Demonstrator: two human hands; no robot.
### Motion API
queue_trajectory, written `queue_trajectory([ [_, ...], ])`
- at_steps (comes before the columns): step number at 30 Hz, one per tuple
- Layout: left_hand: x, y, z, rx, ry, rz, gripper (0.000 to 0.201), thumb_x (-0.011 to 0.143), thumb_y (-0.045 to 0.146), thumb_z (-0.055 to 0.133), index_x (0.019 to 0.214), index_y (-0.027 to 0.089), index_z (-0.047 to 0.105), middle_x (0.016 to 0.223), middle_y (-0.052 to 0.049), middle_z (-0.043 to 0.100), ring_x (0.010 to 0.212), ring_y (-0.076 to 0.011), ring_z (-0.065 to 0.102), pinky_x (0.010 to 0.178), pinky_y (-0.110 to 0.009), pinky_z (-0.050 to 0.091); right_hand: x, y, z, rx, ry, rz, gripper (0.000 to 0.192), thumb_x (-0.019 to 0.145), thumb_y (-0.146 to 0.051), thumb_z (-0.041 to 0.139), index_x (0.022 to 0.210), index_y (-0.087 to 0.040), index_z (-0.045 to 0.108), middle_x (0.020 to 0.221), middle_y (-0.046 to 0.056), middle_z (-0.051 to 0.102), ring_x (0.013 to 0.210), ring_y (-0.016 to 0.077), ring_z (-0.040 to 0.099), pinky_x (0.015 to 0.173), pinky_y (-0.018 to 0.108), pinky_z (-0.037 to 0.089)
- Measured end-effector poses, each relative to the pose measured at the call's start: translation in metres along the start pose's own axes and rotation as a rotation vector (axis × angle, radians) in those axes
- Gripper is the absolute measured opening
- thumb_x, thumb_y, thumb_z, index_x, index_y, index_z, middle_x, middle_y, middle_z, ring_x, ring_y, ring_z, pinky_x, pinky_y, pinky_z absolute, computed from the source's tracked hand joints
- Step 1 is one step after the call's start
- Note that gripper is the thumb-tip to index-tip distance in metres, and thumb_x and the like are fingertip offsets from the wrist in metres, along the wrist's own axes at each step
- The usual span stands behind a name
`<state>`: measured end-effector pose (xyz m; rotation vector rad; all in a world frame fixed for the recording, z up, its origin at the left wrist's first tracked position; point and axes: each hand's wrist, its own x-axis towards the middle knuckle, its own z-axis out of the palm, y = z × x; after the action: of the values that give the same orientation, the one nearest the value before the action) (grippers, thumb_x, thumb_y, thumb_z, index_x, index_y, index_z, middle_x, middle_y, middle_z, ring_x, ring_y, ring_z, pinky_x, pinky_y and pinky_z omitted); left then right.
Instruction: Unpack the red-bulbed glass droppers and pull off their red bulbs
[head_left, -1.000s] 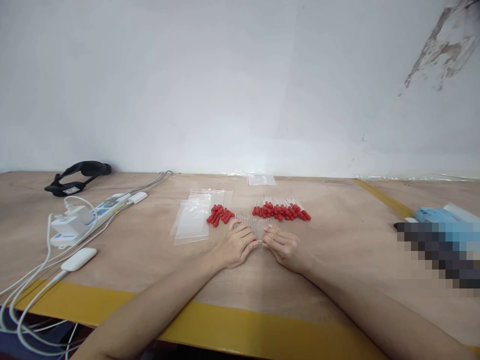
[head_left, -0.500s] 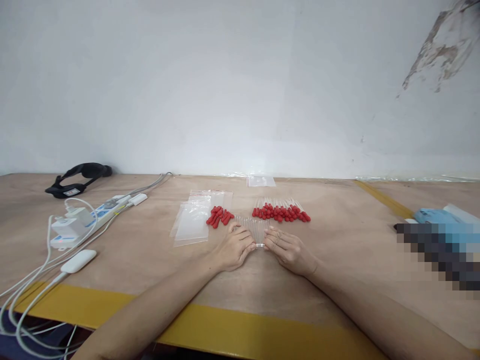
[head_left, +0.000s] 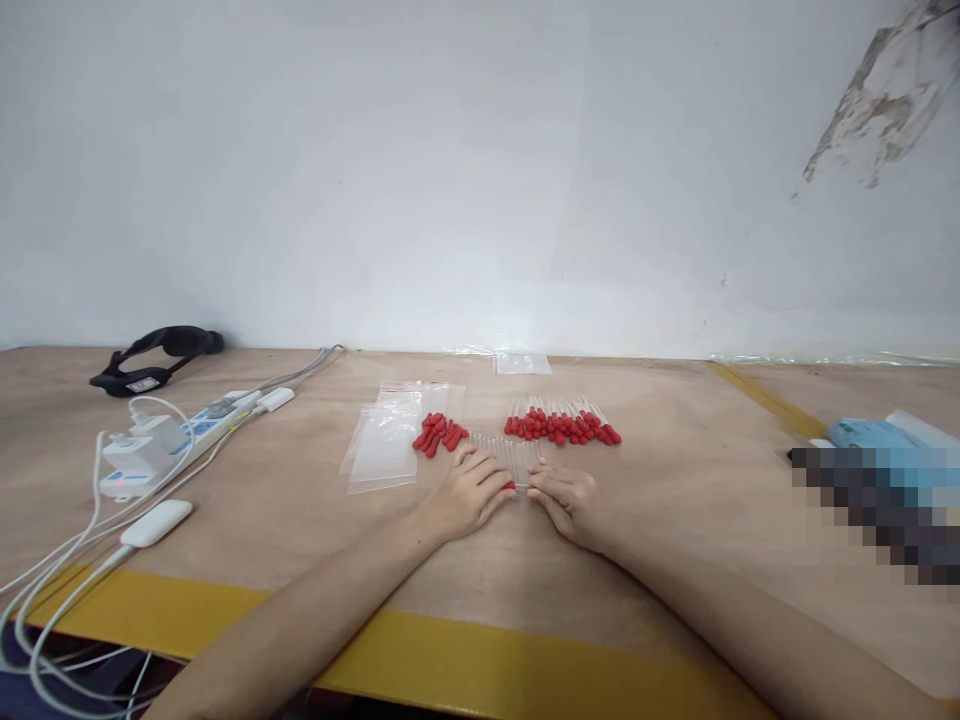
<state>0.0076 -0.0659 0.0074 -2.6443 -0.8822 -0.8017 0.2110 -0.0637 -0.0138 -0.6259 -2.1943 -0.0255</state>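
Two bare hands meet at the middle of the wooden table (head_left: 675, 520), their fingertips close together over the near end of a row of clear glass tubes (head_left: 508, 452) that lies flat on the board. The left hand (head_left: 469, 495) rests palm down with its fingers curled, and a small red cap (head_left: 510, 486) shows at its fingertips; whether the fingers pinch it or only touch it cannot be told. The right hand (head_left: 568, 500) lies just beside it, fingers bent onto the table at the tubes' near end, and what it grips, if anything, cannot be told either. Just beyond the left hand sits a small heap of loose red rubber caps (head_left: 439, 431), touching the edge of a stack of clear zip bags (head_left: 386, 440) to its left. Beyond the right hand lies a row of capped droppers (head_left: 562, 423), red bulbs toward the person and glass stems pointing to the wall. One more small clear bag (head_left: 523, 362) lies by the wall. Far left are a white power strip (head_left: 169, 435) with plugged chargers and white cables, a white oblong device (head_left: 156, 521) nearer the yellow table edge, and a black strap (head_left: 154, 355) near the wall. At the right edge is a light blue object (head_left: 874, 432) beside a pixelated patch.
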Motion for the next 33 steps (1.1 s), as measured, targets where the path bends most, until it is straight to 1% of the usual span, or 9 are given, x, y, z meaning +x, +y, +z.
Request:
queue_trajectory([
  [7,-0.001,-0.002,0.001,0.017,-0.073,-0.013,0.032,0.09,0.027,0.032,0.066,0.016,0.05,0.066,-0.003,0.051,0.071,-0.015,0.044,0.073,-0.033,0.03,-0.001,0.004,-0.001,-0.142,0.006,-0.105,0.018,0.086,-0.018,0.04,0.087,-0.019,0.058,0.082,0.005,0.065,0.093,0.0167,0.059,0.092,0.036,0.045],
  [12,-0.002,0.001,0.002,-0.029,-0.1,-0.022,0.032,0.091,0.027,0.029,0.067,0.017,0.049,0.066,-0.002,0.05,0.071,-0.0148,0.043,0.074,-0.033,0.03,-0.003,0.005,-0.009,-0.236,-0.017,-0.193,0.021,0.084,-0.011,0.04,0.092,-0.017,0.058,0.087,0.006,0.065,0.098,0.0165,0.057,0.095,0.037,0.043],
  [15,-0.006,-0.003,-0.002,-0.054,-0.089,-0.061,0.033,0.091,0.026,0.029,0.066,0.017,0.048,0.065,-0.002,0.05,0.07,-0.0148,0.044,0.074,-0.033,0.031,-0.005,0.011,-0.015,-0.242,0.017,-0.205,0.024,0.083,-0.009,0.04,0.093,-0.017,0.059,0.089,0.005,0.065,0.1,0.0161,0.056,0.095,0.037,0.043],
  [17,-0.009,-0.013,-0.01,-0.053,-0.037,-0.166,0.035,0.091,0.027,0.027,0.064,0.017,0.047,0.064,-0.002,0.049,0.068,-0.0152,0.044,0.072,-0.033,0.032,-0.008,0.02,-0.02,-0.253,0.104,-0.137,0.022,0.083,-0.011,0.042,0.092,-0.018,0.061,0.088,0.005,0.066,0.095,0.0163,0.057,0.091,0.036,0.045],
  [20,-0.014,-0.04,-0.025,-0.067,0.083,-0.424,0.033,0.091,0.028,0.026,0.07,0.018,0.05,0.069,-0.002,0.05,0.07,-0.0157,0.046,0.069,-0.031,0.037,-0.012,0.034,-0.026,-0.325,0.183,0.082,0.018,0.083,-0.022,0.048,0.089,-0.02,0.064,0.078,0.004,0.066,0.078,0.0156,0.06,0.076,0.031,0.048],
  [23,-0.017,-0.072,-0.036,-0.041,0.173,-0.717,0.025,0.087,0.027,0.033,0.086,0.017,0.056,0.081,-0.005,0.054,0.084,-0.0173,0.05,0.077,-0.029,0.041,-0.012,0.039,-0.024,-0.424,0.094,0.27,0.021,0.082,-0.029,0.048,0.087,-0.021,0.067,0.066,0.003,0.062,0.066,0.014,0.056,0.064,0.026,0.043],
  [25,-0.02,-0.091,-0.038,0.0,0.143,-0.861,0.025,0.084,0.022,0.036,0.092,0.016,0.058,0.086,-0.006,0.056,0.094,-0.0188,0.05,0.084,-0.03,0.04,-0.01,0.038,-0.02,-0.46,0.036,0.337,0.023,0.082,-0.027,0.046,0.086,-0.021,0.067,0.065,0.003,0.061,0.065,0.0137,0.055,0.063,0.025,0.039],
  [28,-0.025,-0.106,-0.034,0.03,0.075,-0.954,0.026,0.078,0.015,0.04,0.095,0.015,0.06,0.087,-0.007,0.058,0.094,-0.0202,0.052,0.085,-0.031,0.04,-0.006,0.034,-0.016,-0.475,-0.023,0.402,0.022,0.078,-0.02,0.045,0.089,-0.02,0.065,0.075,0.003,0.064,0.072,0.0145,0.056,0.066,0.026,0.035],
  [33,-0.027,-0.11,-0.026,0.016,0.005,-1.017,0.031,0.072,0.02,0.05,0.102,0.015,0.055,0.08,-0.004,0.063,0.074,-0.019,0.059,0.069,-0.028,0.044,-0.001,0.025,-0.016,-0.495,-0.054,0.519,0.012,0.075,-0.02,0.046,0.078,-0.018,0.058,0.072,0.001,0.065,0.071,0.0152,0.057,0.069,0.028,0.031],
])
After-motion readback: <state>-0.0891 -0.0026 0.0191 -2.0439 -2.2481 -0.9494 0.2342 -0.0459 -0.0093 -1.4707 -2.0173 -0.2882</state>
